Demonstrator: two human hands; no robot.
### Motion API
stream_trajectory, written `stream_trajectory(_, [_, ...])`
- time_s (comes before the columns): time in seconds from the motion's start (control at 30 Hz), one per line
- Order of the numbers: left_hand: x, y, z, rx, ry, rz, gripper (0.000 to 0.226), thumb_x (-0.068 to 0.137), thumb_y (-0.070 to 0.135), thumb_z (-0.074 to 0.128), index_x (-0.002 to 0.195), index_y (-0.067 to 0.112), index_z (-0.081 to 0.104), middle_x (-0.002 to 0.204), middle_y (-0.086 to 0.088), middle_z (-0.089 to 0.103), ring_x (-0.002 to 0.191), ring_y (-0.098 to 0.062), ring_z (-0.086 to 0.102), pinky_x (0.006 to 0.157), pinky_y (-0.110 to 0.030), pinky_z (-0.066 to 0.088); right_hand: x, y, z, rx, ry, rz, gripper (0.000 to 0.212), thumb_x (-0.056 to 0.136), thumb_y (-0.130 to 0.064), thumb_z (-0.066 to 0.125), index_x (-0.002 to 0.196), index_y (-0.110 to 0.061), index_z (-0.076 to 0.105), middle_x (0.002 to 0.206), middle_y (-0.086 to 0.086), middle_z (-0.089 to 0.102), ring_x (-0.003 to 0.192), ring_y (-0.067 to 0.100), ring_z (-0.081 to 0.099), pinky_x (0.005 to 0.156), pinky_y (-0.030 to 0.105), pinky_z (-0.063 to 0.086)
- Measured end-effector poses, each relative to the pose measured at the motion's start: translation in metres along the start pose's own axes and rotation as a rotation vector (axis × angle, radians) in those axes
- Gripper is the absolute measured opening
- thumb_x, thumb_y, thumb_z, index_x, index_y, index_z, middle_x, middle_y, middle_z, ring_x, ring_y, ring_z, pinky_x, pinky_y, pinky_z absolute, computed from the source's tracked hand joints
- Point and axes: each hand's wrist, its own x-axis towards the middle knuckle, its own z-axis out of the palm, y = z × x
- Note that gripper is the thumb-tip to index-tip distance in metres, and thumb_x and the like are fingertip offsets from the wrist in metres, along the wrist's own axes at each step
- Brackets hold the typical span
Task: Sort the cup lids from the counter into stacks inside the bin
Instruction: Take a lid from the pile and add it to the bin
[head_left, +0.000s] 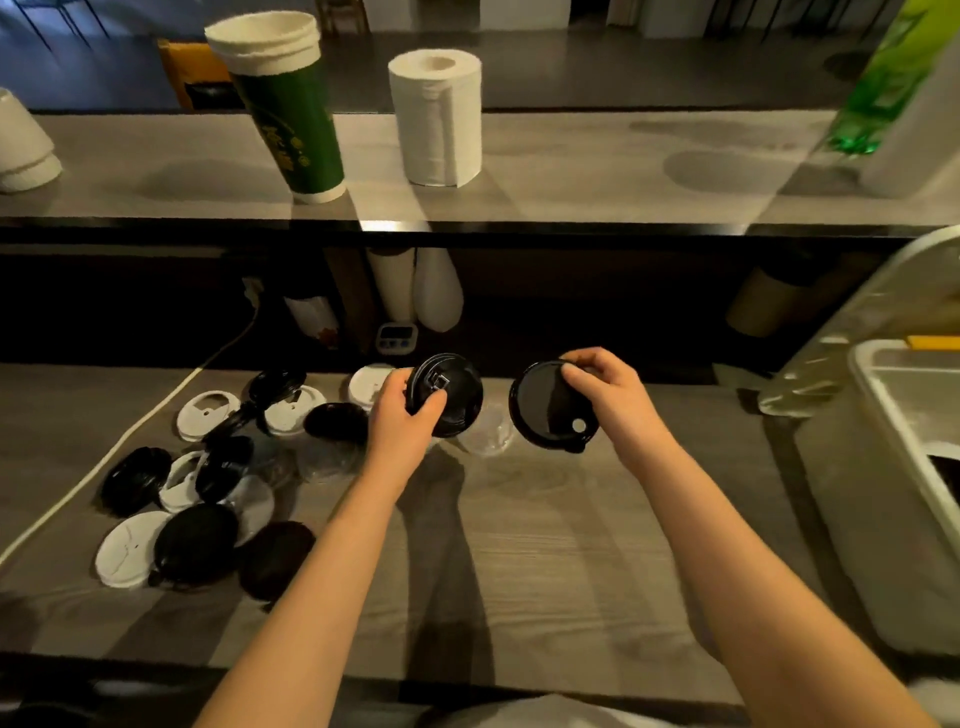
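The left hand (402, 415) curls its fingers and thumb round a domed black lid (460, 402), perhaps a short nested stack, and holds it tilted above the bench (545, 571). The right hand (610, 392) pinches a flat black lid (545, 410) by its far rim between thumb and fingertips. The disc hangs on edge, with its small hole low and to the right. The two lids are apart, and a clear lid (488, 434) lies on the bench below the gap between them.

Further left is the scatter of loose lids (195, 545), black, white and clear, some overlapping. The bin (841, 509) stands at the right edge, nearer the right hand than the left. Something dark lies inside it that I cannot make out.

As I judge it, the right hand's lid has the shorter way into the bin, moving right and slightly near. The loose lids fall within the left hand's reach.
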Motion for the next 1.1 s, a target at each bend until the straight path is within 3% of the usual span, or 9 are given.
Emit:
stream_trajectory(0.1, [-0.020, 0.023, 0.042, -0.035, -0.072, 0.056, 0.026, 0.088, 0.013, 0.060, 0.110, 0.023, 0.049, 0.110, -0.001, 0.061, 0.104, -0.016, 0.058, 0.093, -0.035, 0.048, -0.015, -0.006, -0.057, -0.001, 0.049, 0.005, 0.007, 0.093, -0.016, 0.056, 0.097, -0.020, 0.061, 0.094, -0.001, 0.062, 0.088, 0.013, 0.059, 0.070, 0.025, 0.049])
stream_trajectory(0.33, [-0.065, 0.066, 0.140, -0.073, -0.289, 0.177, 0.033, 0.088, 0.007, 0.060, 0.115, 0.024, 0.052, 0.105, 0.014, 0.058, 0.099, 0.001, 0.055, 0.075, -0.006, 0.044, -0.057, 0.002, -0.182, 0.086, 0.270, -0.041, 0.013, 0.092, -0.014, 0.056, 0.092, -0.025, 0.062, 0.091, -0.001, 0.067, 0.087, 0.012, 0.062, 0.074, 0.025, 0.051])
stream_trajectory(0.43, [-0.079, 0.082, 0.177, -0.060, -0.351, 0.191, 0.035, 0.088, 0.009, 0.060, 0.119, 0.024, 0.052, 0.111, 0.010, 0.058, 0.104, -0.001, 0.054, 0.082, -0.011, 0.043, -0.067, 0.008, -0.228, 0.150, 0.368, -0.064, 0.015, 0.093, -0.009, 0.054, 0.090, -0.022, 0.060, 0.085, -0.002, 0.064, 0.078, 0.006, 0.060, 0.066, 0.014, 0.050])
stream_trajectory(0.6, [-0.096, 0.100, 0.229, -0.042, -0.383, 0.229, 0.035, 0.088, 0.010, 0.061, 0.117, 0.026, 0.052, 0.110, 0.011, 0.059, 0.105, -0.002, 0.055, 0.082, -0.011, 0.043, -0.060, 0.025, -0.304, 0.103, 0.441, -0.036, 0.013, 0.092, -0.012, 0.057, 0.089, -0.025, 0.060, 0.090, 0.000, 0.064, 0.083, 0.012, 0.059, 0.070, 0.023, 0.048])
stream_trajectory(0.7, [-0.105, 0.107, 0.253, -0.024, -0.372, 0.233, 0.036, 0.088, 0.010, 0.061, 0.119, 0.025, 0.052, 0.111, 0.011, 0.058, 0.103, -0.001, 0.054, 0.082, -0.011, 0.041, -0.042, 0.038, -0.341, -0.054, 0.477, 0.026, 0.007, 0.090, -0.011, 0.059, 0.091, -0.018, 0.059, 0.084, -0.001, 0.060, 0.082, 0.014, 0.055, 0.064, 0.016, 0.044])
stream_trajectory(0.8, [-0.112, 0.106, 0.270, -0.026, -0.363, 0.206, 0.038, 0.087, 0.010, 0.061, 0.122, 0.023, 0.053, 0.115, 0.007, 0.060, 0.108, -0.006, 0.055, 0.090, -0.019, 0.043, -0.029, 0.055, -0.357, -0.312, 0.377, 0.194, 0.001, 0.090, -0.017, 0.060, 0.089, -0.017, 0.059, 0.087, 0.005, 0.058, 0.087, 0.022, 0.054, 0.066, 0.025, 0.043])
stream_trajectory(0.87, [-0.118, 0.104, 0.278, -0.036, -0.349, 0.195, 0.038, 0.087, 0.008, 0.061, 0.123, 0.021, 0.055, 0.115, 0.005, 0.061, 0.110, -0.009, 0.055, 0.090, -0.020, 0.044, -0.028, 0.070, -0.358, -0.599, 0.305, 0.297, 0.017, 0.092, -0.027, 0.056, 0.103, -0.015, 0.061, 0.099, 0.009, 0.060, 0.096, 0.028, 0.056, 0.074, 0.029, 0.042])
stream_trajectory(0.93, [-0.124, 0.104, 0.283, -0.049, -0.339, 0.180, 0.038, 0.087, 0.008, 0.061, 0.122, 0.021, 0.055, 0.115, 0.005, 0.062, 0.109, -0.008, 0.056, 0.084, -0.013, 0.043, -0.032, 0.080, -0.355, -0.818, 0.308, 0.280, 0.028, 0.094, -0.034, 0.052, 0.113, -0.015, 0.060, 0.111, 0.009, 0.061, 0.106, 0.030, 0.054, 0.079, 0.032, 0.042])
stream_trajectory(1.1, [-0.128, 0.111, 0.294, -0.073, -0.332, 0.165, 0.037, 0.088, 0.008, 0.060, 0.122, 0.023, 0.055, 0.114, 0.005, 0.063, 0.107, -0.006, 0.057, 0.087, -0.017, 0.045, -0.034, 0.085, -0.359, -0.851, 0.267, 0.197, 0.027, 0.087, -0.036, 0.061, 0.108, -0.019, 0.061, 0.110, 0.004, 0.060, 0.105, 0.026, 0.055, 0.085, 0.035, 0.046])
